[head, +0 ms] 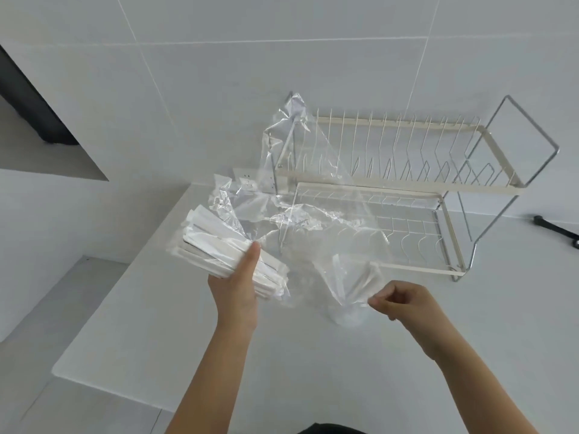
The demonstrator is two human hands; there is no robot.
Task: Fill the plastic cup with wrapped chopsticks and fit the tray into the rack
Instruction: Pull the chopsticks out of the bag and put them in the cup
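My left hand [235,292] grips a bundle of white paper-wrapped chopsticks [216,245] that is still partly inside a large clear plastic bag [300,189]. The bag billows up and to the right, in front of the rack's left end. My right hand [404,303] is pinched shut on the bag's loose film at its lower right. Just left of those fingers, a clear plastic cup [352,286] seems to stand on the counter, blurred by the film. The cream two-tier wire dish rack [407,180] stands at the back right against the tiled wall. I see no tray.
The white counter [175,333] ends in an edge on the left and front left, with a lower floor beyond. A wall socket [247,183] sits behind the bag. A black object [556,230] lies at the far right.
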